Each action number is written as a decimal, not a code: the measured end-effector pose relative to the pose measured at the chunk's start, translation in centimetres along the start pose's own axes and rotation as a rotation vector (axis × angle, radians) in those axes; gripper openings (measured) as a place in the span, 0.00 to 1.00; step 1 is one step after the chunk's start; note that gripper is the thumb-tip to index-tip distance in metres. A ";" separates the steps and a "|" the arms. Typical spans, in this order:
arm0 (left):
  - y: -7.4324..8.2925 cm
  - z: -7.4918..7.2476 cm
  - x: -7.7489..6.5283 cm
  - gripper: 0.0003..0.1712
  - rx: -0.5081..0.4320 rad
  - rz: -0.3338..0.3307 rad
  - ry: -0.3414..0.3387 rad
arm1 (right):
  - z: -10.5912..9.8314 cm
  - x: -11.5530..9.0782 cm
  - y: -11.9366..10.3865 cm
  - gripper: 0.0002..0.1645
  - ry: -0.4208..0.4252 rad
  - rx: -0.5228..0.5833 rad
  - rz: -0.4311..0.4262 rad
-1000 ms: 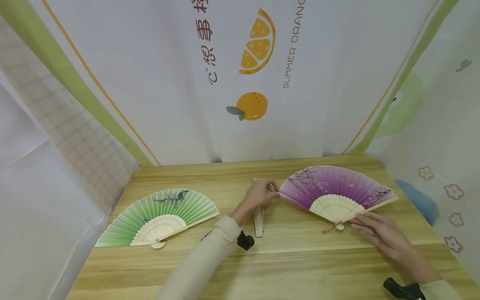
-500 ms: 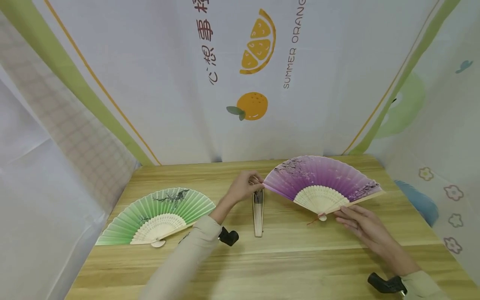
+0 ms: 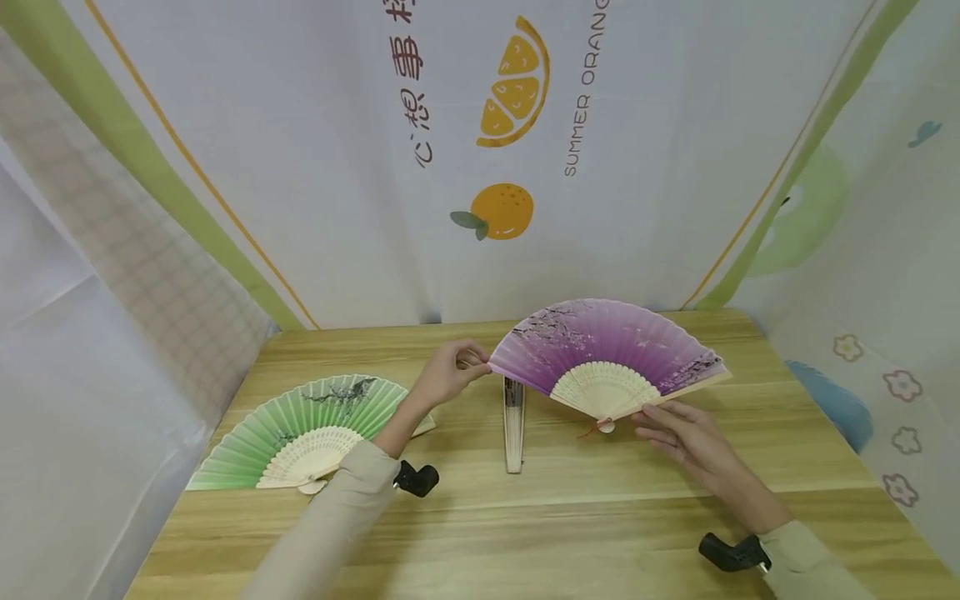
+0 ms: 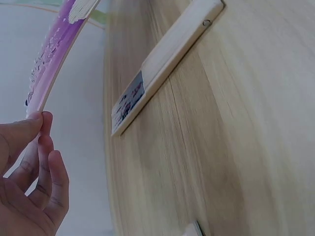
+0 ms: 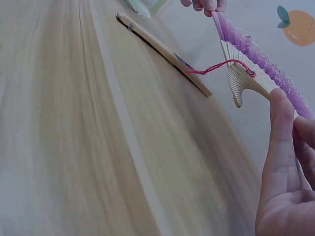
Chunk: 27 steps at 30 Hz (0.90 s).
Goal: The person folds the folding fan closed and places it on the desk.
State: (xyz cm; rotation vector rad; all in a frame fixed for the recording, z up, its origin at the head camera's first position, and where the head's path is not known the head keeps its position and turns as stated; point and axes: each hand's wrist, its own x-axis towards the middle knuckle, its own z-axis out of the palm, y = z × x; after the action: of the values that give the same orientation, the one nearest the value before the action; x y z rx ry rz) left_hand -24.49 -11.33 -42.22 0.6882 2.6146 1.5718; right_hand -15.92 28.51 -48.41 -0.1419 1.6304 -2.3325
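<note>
A purple folding fan (image 3: pixel 600 342) with printed blossom branches is spread wide above the table, partly over a folded fan (image 3: pixel 513 429). My left hand (image 3: pixel 447 372) pinches its left outer tip between thumb and forefinger; the left wrist view shows the other fingers loosely bent. Near the pivot, my right hand (image 3: pixel 693 442) grips the fan's right guard stick with thumb and fingers. A red cord (image 5: pixel 216 66) dangles from the pivot in the right wrist view. The folded fan lies on the wood, its dark printed end (image 4: pixel 130 98) visible in the left wrist view.
A green folding fan (image 3: pixel 300 433) lies spread on the table (image 3: pixel 562 542) at the left, partly covered by the left forearm. A white curtain (image 3: pixel 337 208) printed with oranges hangs along the table's back edge.
Both hands have carried the spread purple fan leftward and up off the right side of the table, toward the folded fan. The green and folded fans have stayed put.
</note>
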 end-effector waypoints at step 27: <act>-2.2 -5.7 -4.4 0.09 -0.078 -0.166 0.149 | 6.3 5.6 1.6 0.04 0.091 -0.022 0.041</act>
State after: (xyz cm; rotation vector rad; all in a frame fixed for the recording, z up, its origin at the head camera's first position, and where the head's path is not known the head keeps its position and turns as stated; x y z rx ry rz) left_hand -22.66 -18.62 -42.19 0.3528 2.6131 1.7255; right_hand -19.37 20.66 -48.16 -0.0070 1.6847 -2.3224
